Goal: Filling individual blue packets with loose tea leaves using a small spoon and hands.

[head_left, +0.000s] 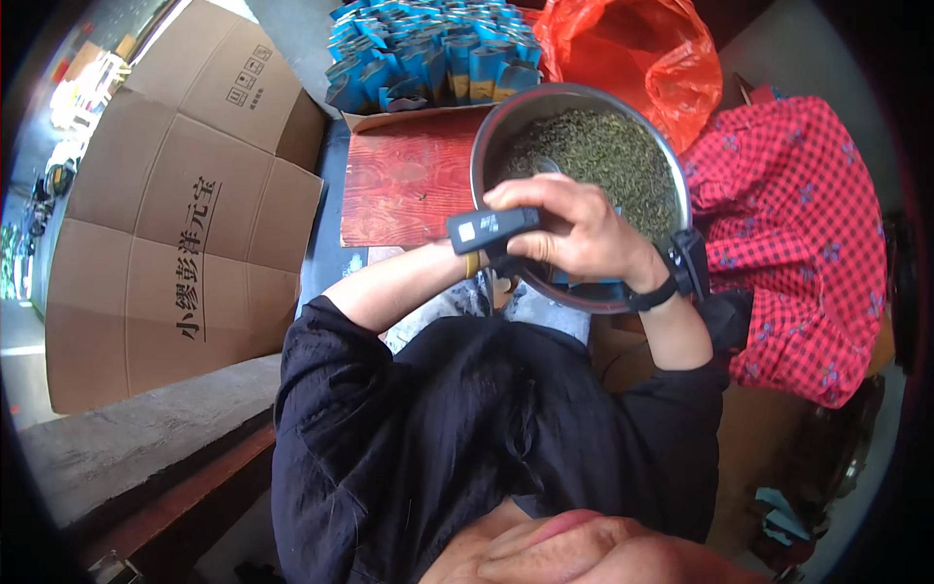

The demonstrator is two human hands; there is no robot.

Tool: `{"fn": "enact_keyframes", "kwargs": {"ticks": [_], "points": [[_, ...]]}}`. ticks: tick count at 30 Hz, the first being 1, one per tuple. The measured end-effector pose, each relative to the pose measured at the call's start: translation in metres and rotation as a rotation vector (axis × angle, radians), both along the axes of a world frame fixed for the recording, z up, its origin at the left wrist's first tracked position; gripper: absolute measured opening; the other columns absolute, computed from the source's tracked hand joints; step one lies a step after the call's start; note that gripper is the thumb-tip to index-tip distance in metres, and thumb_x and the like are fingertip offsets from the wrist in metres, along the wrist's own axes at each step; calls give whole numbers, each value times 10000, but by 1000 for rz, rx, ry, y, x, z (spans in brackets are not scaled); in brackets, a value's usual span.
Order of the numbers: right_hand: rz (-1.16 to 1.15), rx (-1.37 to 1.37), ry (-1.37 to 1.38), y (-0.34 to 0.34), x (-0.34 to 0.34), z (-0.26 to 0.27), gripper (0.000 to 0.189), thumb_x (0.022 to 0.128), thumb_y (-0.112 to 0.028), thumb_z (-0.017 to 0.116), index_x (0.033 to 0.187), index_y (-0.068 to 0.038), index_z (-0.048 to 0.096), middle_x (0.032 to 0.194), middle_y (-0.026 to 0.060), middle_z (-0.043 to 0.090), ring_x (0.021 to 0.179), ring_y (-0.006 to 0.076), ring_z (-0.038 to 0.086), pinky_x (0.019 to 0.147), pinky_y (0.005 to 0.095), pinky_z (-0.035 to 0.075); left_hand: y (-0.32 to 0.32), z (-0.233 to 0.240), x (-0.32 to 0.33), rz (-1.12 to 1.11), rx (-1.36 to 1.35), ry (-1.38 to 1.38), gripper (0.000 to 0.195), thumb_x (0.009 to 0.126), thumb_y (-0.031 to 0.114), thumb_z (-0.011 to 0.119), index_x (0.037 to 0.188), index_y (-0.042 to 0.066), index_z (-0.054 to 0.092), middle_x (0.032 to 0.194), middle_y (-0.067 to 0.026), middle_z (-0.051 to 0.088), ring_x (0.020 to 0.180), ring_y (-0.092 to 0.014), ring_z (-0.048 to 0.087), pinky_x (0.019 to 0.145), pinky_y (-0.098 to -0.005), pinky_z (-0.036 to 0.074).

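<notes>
My right hand (pixel 584 223) is over the near side of a steel basin (pixel 682 197), its fingers bent and pointing left. What is under its palm is hidden. The basin holds dried green leaves (pixel 613 153), which look like loose tea. Among the leaves, near my fingertips, a small clear object (pixel 543 165) shows in part. My left forearm reaches in from the left, but its hand is hidden behind a black wrist device (pixel 492 230) and my right hand. Below my right hand, part of a blue packet (pixel 584 278) shows at the basin's near side.
Many blue pouches (pixel 438 55) stand packed in a low carton beyond a red wooden board (pixel 408 179). A red plastic bag (pixel 620 47) sags open behind the basin. Red checked cloth (pixel 795 241) covers something at the right. A large cardboard box (pixel 182 219) stands at the left.
</notes>
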State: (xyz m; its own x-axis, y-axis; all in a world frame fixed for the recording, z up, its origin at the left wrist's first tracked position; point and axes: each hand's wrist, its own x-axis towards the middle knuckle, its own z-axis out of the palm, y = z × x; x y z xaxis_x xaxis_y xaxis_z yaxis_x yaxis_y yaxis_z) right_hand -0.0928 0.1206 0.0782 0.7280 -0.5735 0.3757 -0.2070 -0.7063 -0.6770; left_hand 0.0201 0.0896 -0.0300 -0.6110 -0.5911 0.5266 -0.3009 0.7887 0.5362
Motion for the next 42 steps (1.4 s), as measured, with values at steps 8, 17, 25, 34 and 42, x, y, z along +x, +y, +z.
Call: {"fn": "enact_keyframes", "kwargs": {"ticks": [8,17,25,34,42], "points": [[-102,383,-276,-28,-23,-30,299,932,-97,623,1220,-24,590,1131,88,667,1075,162,622,965,309,485,-14,4,3,15,203,45,92,806,113,592,818,42,650,832,-152,679,831,-265,684,690,-386,538],[-270,401,500,-59,-67,-58,217,815,-226,640,931,-50,692,863,131,702,823,282,681,741,374,523,-44,9,20,139,200,-623,214,833,180,509,838,93,704,836,-184,694,808,-380,677,755,-476,544],[-178,485,524,-67,-65,-44,202,837,-190,668,955,-26,671,813,80,676,792,182,669,731,330,521,-62,0,23,115,472,-152,245,861,174,526,986,88,718,922,-198,691,909,-367,664,830,-441,529],[-419,504,-98,-124,-74,-68,146,957,-157,600,984,-18,636,801,-2,630,729,57,575,655,218,478,-70,-6,19,206,698,384,367,894,13,460,1252,-38,528,926,-115,683,805,-170,650,745,-302,528],[-118,646,165,-119,-77,-91,268,933,-203,627,1113,-4,620,940,28,658,863,93,605,768,240,492,-67,-5,18,261,728,246,317,961,95,481,1251,-24,528,874,-122,685,774,-178,663,714,-307,536]]}}
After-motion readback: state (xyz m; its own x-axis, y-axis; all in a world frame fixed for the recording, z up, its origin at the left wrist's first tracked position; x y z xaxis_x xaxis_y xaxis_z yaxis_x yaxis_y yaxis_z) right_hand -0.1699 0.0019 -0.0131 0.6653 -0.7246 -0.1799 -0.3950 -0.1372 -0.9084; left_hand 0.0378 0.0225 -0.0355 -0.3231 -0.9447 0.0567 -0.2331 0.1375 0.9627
